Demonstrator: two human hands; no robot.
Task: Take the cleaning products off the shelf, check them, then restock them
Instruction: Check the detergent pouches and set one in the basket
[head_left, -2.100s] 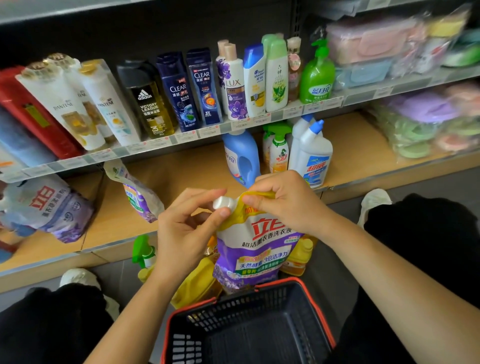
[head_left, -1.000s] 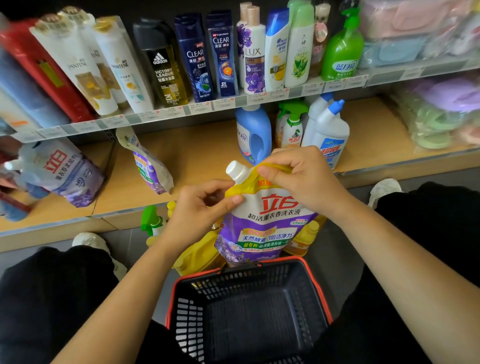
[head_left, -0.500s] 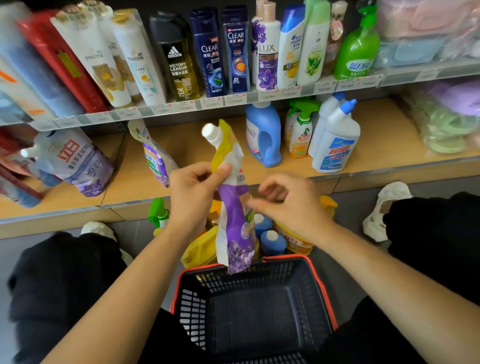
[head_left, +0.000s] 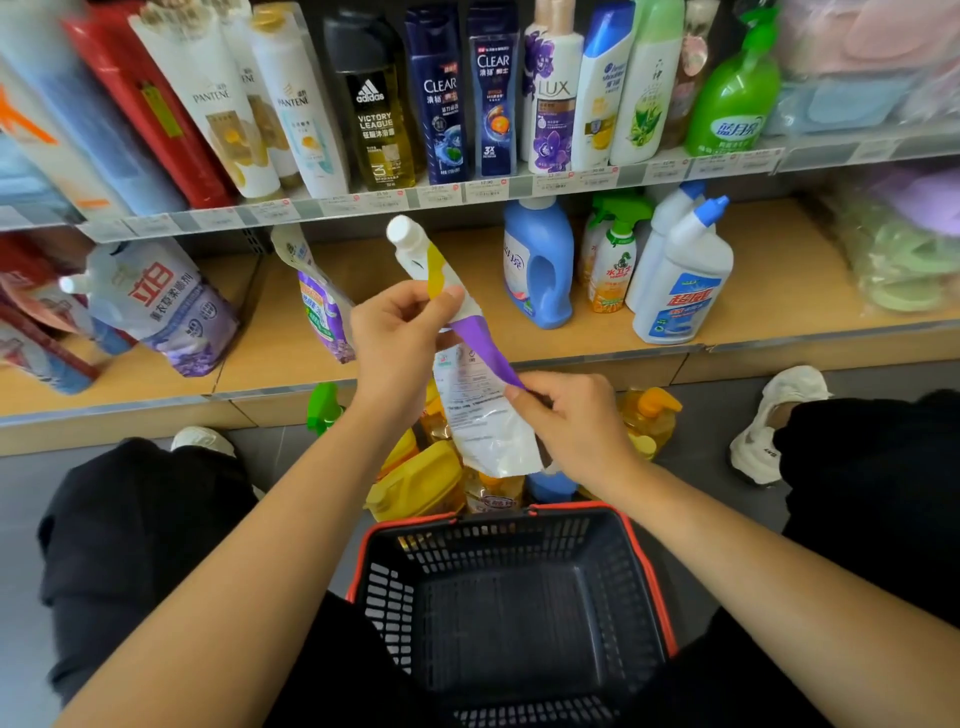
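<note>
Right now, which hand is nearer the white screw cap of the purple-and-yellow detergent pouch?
Left: the left hand grips just below the white screw cap; right hand pinches the pouch lower down.

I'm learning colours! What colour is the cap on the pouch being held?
White. The cap of the held pouch shows best in the head view.

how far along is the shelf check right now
Done: yellow bottles stand on the floor, seemingly taken down. In hand: the left hand grips a detergent pouch below its spout, the right hand pinches its edge, back label showing: checking. Left: the blue bottle, toilet cleaner and another pouch sit on the lower shelf; restocking seemingly not begun.
</note>
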